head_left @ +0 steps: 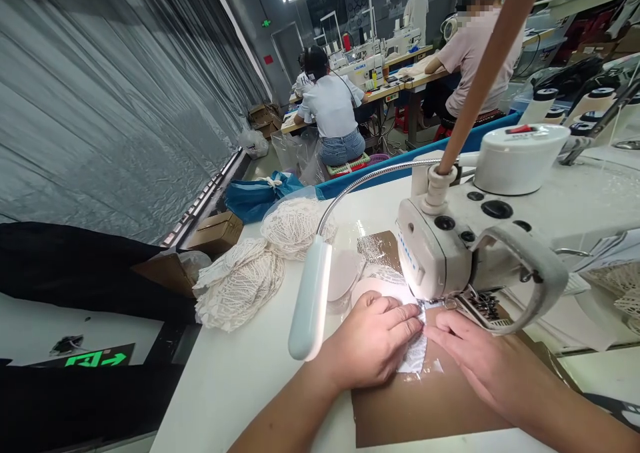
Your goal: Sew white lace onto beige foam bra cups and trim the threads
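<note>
A white lace fabric piece (414, 360) lies under the head of a white sewing machine (435, 246). My left hand (383, 336) rests on it just left of the needle area, its fingers bent and pressed together on the cloth. At the cloth's right edge, my right hand (473, 350) has its fingers drawn together, with the fingertips at the fabric. The needle and presser foot are mostly hidden by the machine head and my fingers. Beneath the work is a brown sheet (400, 413) taped to the white table (240, 386).
Lace stacks (243, 283) and another lace pile (297, 226) sit on the left. A lamp (310, 300) on a bendable neck hangs close to my left forearm. Thread cones (543, 103) stand at the right back. Beyond the table, people (333, 110) sit at other machines.
</note>
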### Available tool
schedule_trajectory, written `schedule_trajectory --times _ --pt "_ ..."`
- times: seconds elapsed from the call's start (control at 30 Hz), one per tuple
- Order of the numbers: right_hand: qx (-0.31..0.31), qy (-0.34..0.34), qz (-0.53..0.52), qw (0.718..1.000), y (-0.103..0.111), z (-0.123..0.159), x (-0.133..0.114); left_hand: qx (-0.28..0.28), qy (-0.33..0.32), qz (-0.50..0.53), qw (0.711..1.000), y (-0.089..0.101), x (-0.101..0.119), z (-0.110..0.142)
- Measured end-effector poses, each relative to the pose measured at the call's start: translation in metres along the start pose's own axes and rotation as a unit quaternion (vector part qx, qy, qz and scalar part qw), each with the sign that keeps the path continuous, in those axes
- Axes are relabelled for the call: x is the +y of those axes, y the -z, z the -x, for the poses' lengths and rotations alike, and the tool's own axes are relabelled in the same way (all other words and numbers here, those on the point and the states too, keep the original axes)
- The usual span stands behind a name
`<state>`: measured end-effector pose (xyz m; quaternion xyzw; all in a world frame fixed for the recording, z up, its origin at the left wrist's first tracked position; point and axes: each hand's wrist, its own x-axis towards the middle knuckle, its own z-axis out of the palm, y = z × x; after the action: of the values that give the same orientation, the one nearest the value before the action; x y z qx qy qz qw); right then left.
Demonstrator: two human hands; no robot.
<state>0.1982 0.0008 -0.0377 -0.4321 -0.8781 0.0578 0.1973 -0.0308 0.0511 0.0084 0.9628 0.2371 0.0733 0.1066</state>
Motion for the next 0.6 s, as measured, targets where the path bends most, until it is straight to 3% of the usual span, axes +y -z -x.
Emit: schedule_trajectory --times 0.2,0.47,0.6 --pt "0.046 0.004 0.044 0.998 -0.002 -0.001 -0.004 -0.009 -0.018 -0.036 0.999 0.0 -0.002 -0.002" --pt "0.083 -0.013 0.165 0.983 0.008 -0.012 -0.006 0.005 0.022 -0.051 0.998 -0.001 0.003 -0.005" --pt "0.087 -0.018 0.17 0.981 0.007 -0.012 -0.003 0.013 0.032 -0.051 0.998 -0.002 0.002 -0.006"
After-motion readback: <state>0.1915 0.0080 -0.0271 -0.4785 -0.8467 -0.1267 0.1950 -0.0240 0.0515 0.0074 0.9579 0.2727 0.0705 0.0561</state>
